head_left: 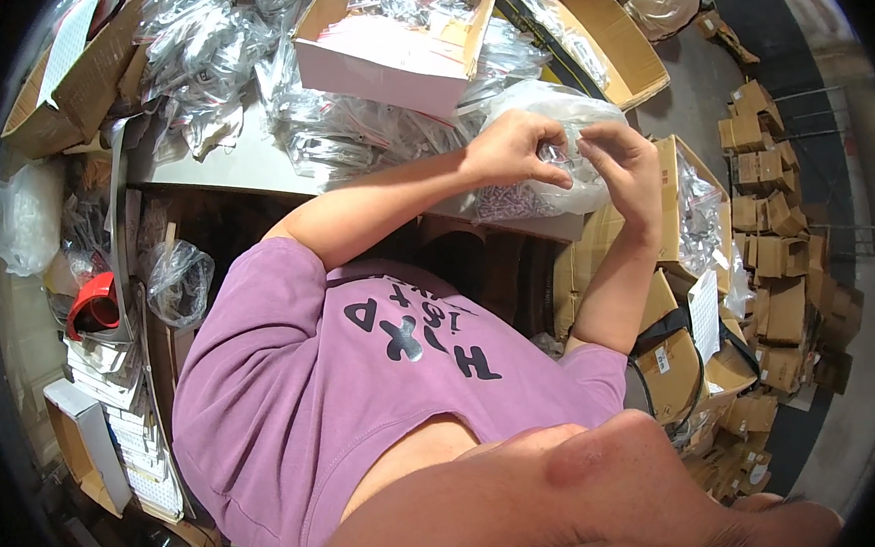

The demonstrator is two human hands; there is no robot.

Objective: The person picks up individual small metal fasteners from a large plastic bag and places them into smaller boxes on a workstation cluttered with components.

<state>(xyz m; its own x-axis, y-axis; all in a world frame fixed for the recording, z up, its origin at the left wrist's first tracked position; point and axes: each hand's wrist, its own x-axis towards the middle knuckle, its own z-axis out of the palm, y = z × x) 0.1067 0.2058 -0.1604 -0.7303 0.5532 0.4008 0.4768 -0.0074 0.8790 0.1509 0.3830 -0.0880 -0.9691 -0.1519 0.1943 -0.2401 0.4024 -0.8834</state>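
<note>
Both my hands are raised over a clear plastic bag (588, 114) on the bench's near right edge. Small purplish pieces (513, 201) lie in its lower part, too small to name. My left hand (518, 146) is curled, thumb and forefinger bent round a shiny, clear bit whose kind I cannot make out. Facing it, my right hand (626, 167) has its thumb and fingers drawn together at the tips. Anything between those tips is too small to tell. The two hands are close but apart.
Heaps of small clear zip bags (209, 57) cover the bench (221, 166). An open white-sided box (375, 77) of bags stands beyond my hands, near a brown carton (634, 51). More cartons (769, 203) are stacked at right. A red ring-shaped thing (94, 307) sits at left.
</note>
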